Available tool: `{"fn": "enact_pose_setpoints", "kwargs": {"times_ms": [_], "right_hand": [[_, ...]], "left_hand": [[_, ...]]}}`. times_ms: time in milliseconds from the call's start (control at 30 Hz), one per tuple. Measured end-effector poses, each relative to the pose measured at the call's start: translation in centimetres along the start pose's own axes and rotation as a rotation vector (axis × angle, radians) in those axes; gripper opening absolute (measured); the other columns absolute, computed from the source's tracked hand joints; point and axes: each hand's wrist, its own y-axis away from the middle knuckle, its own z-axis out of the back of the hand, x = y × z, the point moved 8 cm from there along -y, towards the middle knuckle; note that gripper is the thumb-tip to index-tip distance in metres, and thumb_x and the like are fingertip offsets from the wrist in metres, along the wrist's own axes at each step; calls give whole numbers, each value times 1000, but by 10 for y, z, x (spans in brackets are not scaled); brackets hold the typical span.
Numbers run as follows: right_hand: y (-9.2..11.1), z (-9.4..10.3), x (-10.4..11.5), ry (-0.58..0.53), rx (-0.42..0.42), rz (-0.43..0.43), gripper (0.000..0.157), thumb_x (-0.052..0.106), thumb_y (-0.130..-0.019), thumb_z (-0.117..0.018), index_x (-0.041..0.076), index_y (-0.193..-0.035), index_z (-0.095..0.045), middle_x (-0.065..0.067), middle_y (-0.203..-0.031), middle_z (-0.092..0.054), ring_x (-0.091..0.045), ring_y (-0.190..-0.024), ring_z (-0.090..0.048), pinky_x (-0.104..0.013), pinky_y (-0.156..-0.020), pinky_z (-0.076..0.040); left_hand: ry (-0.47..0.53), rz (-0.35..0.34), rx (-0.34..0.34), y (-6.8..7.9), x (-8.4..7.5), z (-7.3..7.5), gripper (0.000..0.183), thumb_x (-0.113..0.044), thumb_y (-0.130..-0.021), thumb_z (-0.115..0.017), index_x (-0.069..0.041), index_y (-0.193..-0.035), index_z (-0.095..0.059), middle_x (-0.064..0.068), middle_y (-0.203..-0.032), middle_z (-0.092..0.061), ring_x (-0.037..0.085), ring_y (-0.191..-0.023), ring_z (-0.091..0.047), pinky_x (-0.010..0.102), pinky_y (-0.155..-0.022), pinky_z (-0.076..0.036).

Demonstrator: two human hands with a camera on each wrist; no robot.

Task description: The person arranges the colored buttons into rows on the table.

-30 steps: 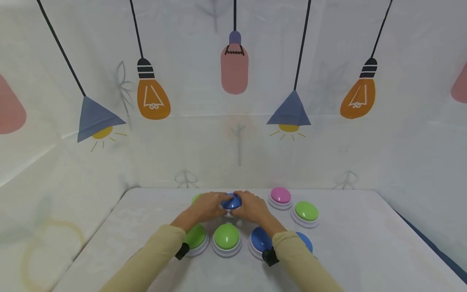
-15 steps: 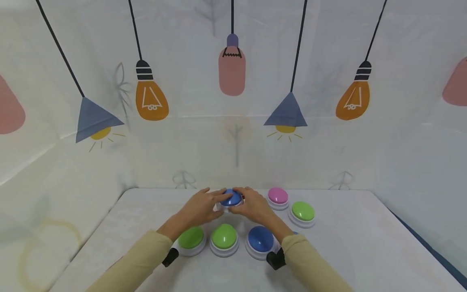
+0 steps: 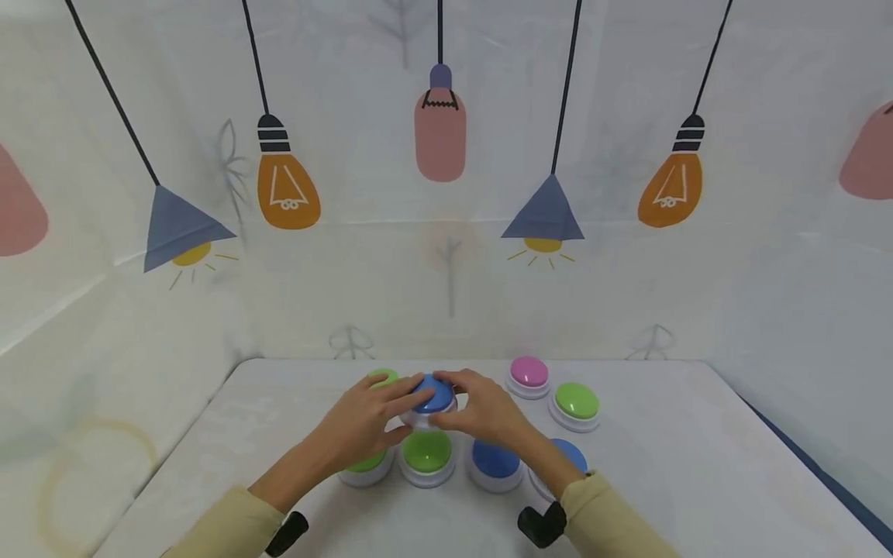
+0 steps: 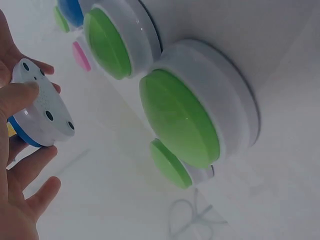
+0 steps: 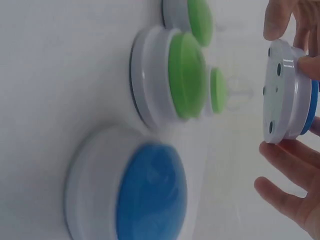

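Note:
A round push button with a blue dome and white base (image 3: 434, 397) is held up above the table, between both hands. My left hand (image 3: 356, 418) grips it from the left, fingers over the dome and thumb low at the base. On the other side my right hand (image 3: 488, 407) pinches it between thumb and fingers. In both wrist views the button's white underside (image 4: 52, 102) shows, with dark round spots. Just below the hands stand a green button (image 3: 427, 451), a partly covered green button (image 4: 182, 117) and a blue button (image 3: 495, 459).
Behind the left hand stands a green button (image 3: 384, 377). A pink button (image 3: 529, 372) and another green one (image 3: 577, 401) are at the back right. A further blue button (image 3: 570, 453) is partly behind the right forearm. A cloth with printed lamps (image 3: 439, 279) hangs behind the white table (image 3: 684, 465).
The hands have lifted the blue button off the back of the table and brought it nearer. Its base has come into view, and the green button behind the left hand shows more.

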Motion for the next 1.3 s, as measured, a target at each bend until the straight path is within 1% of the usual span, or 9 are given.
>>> {"fn": "enact_pose_setpoints", "kwargs": {"times_ms": [133, 433, 600, 667, 733, 833, 967, 1133, 1300], "right_hand": [[9, -14, 12, -11, 45, 10, 64, 41, -84, -76, 12, -139, -57, -4, -128, -63, -24, -116, -61, -46, -95, -52], [26, -43, 29, -6, 93, -23, 67, 51, -81, -76, 21, -138, -59, 6, -122, -63, -13, -112, -61, -38, -95, -52], [31, -58, 36, 5, 118, -39, 65, 54, -79, -77, 26, -136, -60, 11, -120, -62, -8, -109, -61, -32, -91, -53], [33, -66, 39, 9, 123, -26, 65, 53, -79, -78, 27, -135, -60, 12, -119, -61, -5, -107, -60, -29, -89, -53], [34, -74, 43, 19, 129, 0, 65, 52, -78, -78, 26, -135, -61, 13, -119, -61, -2, -105, -59, -26, -88, -53], [36, -87, 51, 45, 124, 50, 64, 50, -78, -80, 25, -134, -61, 13, -119, -61, 0, -104, -59, -23, -86, -52], [38, -101, 60, 101, 117, 97, 64, 47, -77, -81, 23, -133, -62, 10, -119, -63, 0, -103, -60, -21, -84, -52], [40, -118, 65, 140, 156, 105, 64, 48, -78, -80, 25, -135, -60, 8, -121, -62, -1, -103, -60, -22, -84, -52], [43, -131, 66, 161, 196, 118, 66, 44, -79, -81, 24, -138, -57, 5, -127, -60, -3, -107, -59, -22, -86, -52]], "left_hand": [[-5, -28, -58, 20, -9, 12, 69, -30, -70, -90, -16, -132, -64, 6, -134, -64, 19, -111, -67, 45, -93, -53], [-40, -62, -115, 60, -28, 27, 79, -30, -61, -93, -16, -133, -64, 6, -133, -64, 20, -113, -67, 44, -87, -55], [-70, -74, -129, 79, -34, 28, 81, -33, -64, -91, -17, -137, -60, 5, -134, -63, 19, -113, -67, 43, -85, -55], [-88, -94, -162, 88, -37, 29, 60, -36, -82, -79, -16, -136, -61, 6, -134, -64, 19, -111, -68, 43, -84, -55], [-110, -111, -199, 97, -39, 30, 43, -40, -97, -61, -15, -133, -63, 7, -132, -65, 20, -107, -69, 40, -85, -52], [-151, -118, -236, 110, -41, 31, 49, -45, -107, -32, -17, -128, -66, 6, -128, -67, 19, -103, -70, 34, -88, -47], [-161, -81, -192, 124, -42, 30, 51, -48, -107, -29, -19, -132, -63, 4, -129, -66, 15, -105, -68, 26, -94, -41], [-145, -37, -151, 139, -43, 28, 50, -49, -106, -30, -21, -132, -63, 1, -131, -65, 14, -106, -68, 23, -89, -46], [-104, -10, -83, 150, -41, 19, 45, -52, -101, -47, -24, -133, -61, -2, -134, -62, 12, -105, -68, 20, -82, -51]]}}
